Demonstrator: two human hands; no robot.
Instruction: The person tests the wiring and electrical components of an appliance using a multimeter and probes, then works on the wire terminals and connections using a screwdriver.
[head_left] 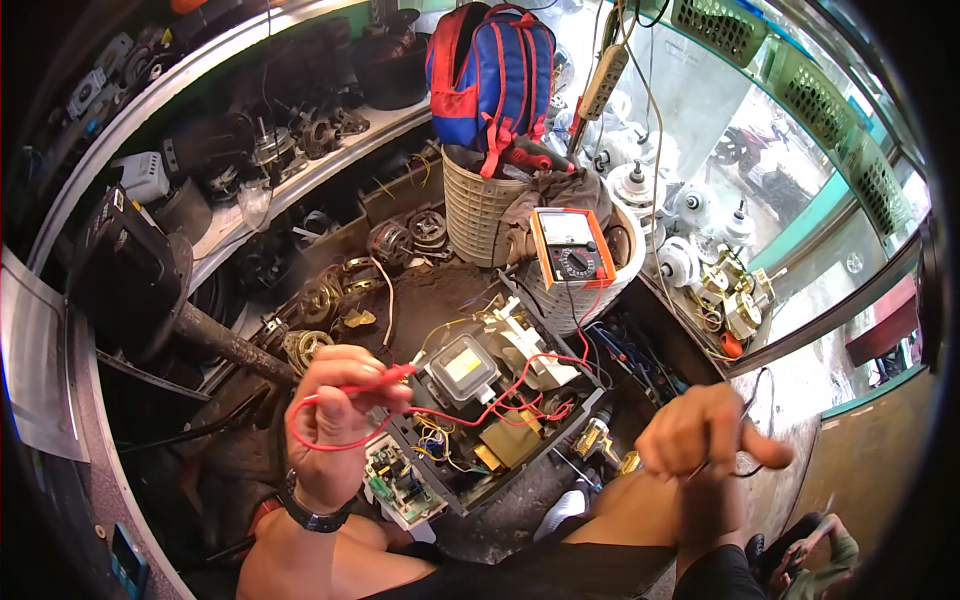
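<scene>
Both raised — left hand (335, 415) pinching, right (712, 432) curled

Probe (392, 376): red, plain
Lead (465, 421): bright red, unpatterned
Cord (767, 384): black
Meter (573, 250): orange case, whitish dial window, black lower face with pale markings
Backpack (490, 80): blue panels, red side panel, red trim
Left basket (478, 215): cream, in a lattice pattern
Right basket (548, 298): off-white, lattice pattern too
Cloth (568, 190): dull brown
Casing (505, 483): dark grey to black
Box (463, 370): grey, with a pale yellow label
Block (510, 437): golden tan
Circuit board (395, 483): green and dark parts on a pale base
Watch (322, 521): black
Shorts (520, 575): black
Power strip (604, 83): beige
Crates (815, 95): green, with rows of dark slots
Gearboxes (676, 263): white, with dark shafts
Phone (128, 560): dark body, blue screen
</scene>
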